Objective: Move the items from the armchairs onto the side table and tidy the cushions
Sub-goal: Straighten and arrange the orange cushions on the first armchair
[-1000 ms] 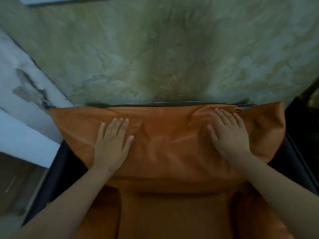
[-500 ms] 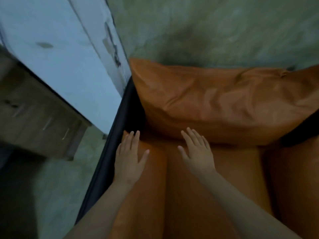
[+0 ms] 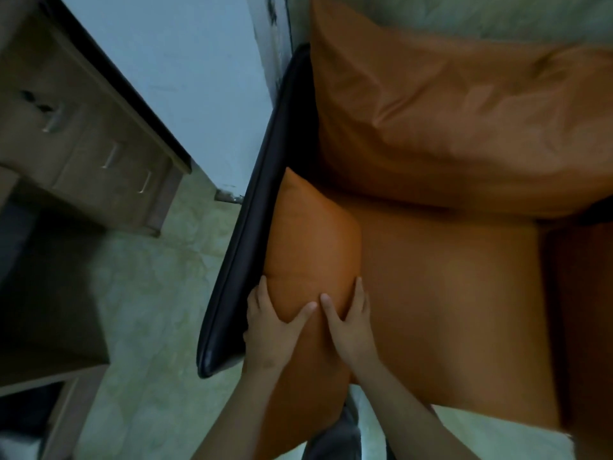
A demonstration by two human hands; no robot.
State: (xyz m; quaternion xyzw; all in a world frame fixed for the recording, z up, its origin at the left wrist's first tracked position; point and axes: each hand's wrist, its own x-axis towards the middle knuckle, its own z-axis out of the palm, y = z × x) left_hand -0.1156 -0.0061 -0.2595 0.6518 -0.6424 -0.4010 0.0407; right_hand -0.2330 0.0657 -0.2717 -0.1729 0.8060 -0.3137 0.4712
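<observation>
An armchair with a black frame (image 3: 245,240) holds orange leather cushions. The large back cushion (image 3: 464,121) leans against the wall. The flat seat cushion (image 3: 447,310) fills the middle. A narrow side cushion (image 3: 311,240) stands along the left arm. My left hand (image 3: 272,327) grips that side cushion from the outside, fingers tucked between it and the frame. My right hand (image 3: 348,327) grips it from the inside, thumb on top. Another orange side cushion (image 3: 583,310) shows at the right edge.
A wooden cabinet with drawers and metal handles (image 3: 83,127) stands to the left of the chair. Pale green marbled floor (image 3: 149,310) lies between them. A white wall panel (image 3: 185,61) runs behind the cabinet.
Both hands left the back cushion, came down and left, and closed around the front end of the left side cushion. The view swung left and down.
</observation>
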